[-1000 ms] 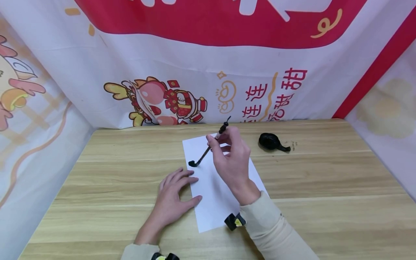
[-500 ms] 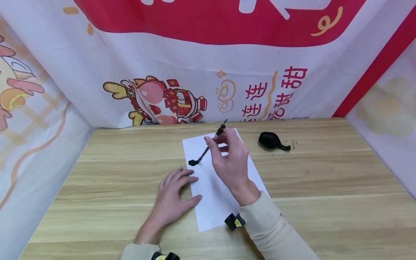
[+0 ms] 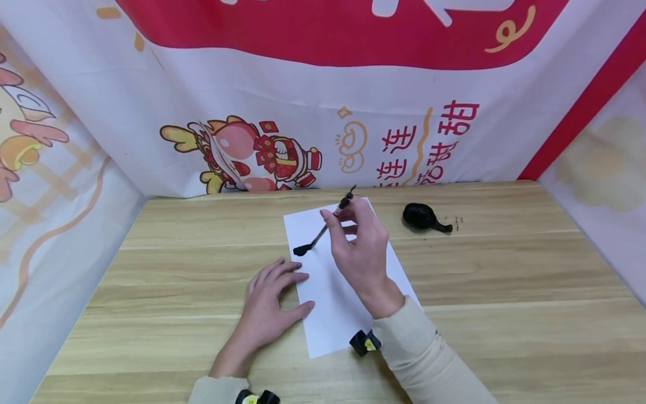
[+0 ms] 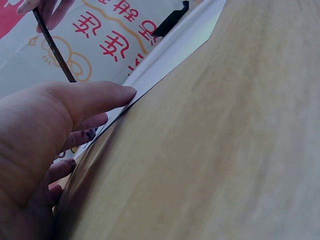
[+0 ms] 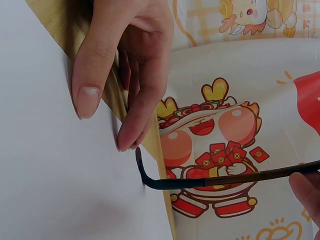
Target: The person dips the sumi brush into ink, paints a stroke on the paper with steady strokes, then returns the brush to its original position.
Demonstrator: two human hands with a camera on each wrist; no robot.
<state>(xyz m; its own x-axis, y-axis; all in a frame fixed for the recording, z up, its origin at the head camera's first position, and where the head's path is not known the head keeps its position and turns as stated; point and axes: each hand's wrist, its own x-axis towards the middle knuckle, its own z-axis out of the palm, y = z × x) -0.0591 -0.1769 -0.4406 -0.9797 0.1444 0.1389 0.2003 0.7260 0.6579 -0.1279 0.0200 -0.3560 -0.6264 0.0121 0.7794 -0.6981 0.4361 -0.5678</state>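
My right hand (image 3: pixel 360 252) pinches a thin dark ink brush (image 3: pixel 323 230) between thumb and fingers, slanted over a white sheet of paper (image 3: pixel 328 303). Its black bristles (image 3: pixel 303 249) meet the sheet near the upper left edge; in the head view a black ink mark there cannot be told apart from them. The right wrist view has the brush tip (image 5: pixel 141 167) bent against the paper. On the left edge of the sheet rest the fingertips and thumb of my left hand (image 3: pixel 267 308), spread flat. Dark smudges mark some of its fingers (image 4: pixel 90 134) in the left wrist view.
A glossy black rounded object with a short handle-like end (image 3: pixel 421 217) lies right of the paper, beside small dark marks on the wooden table (image 3: pixel 504 269). Printed cloth (image 3: pixel 282 84) hangs behind the table and at both sides.
The brush tip has shifted slightly right and away from me, and the black shape at it looks longer. My right hand moved slightly left, then back right. My left hand stayed put.
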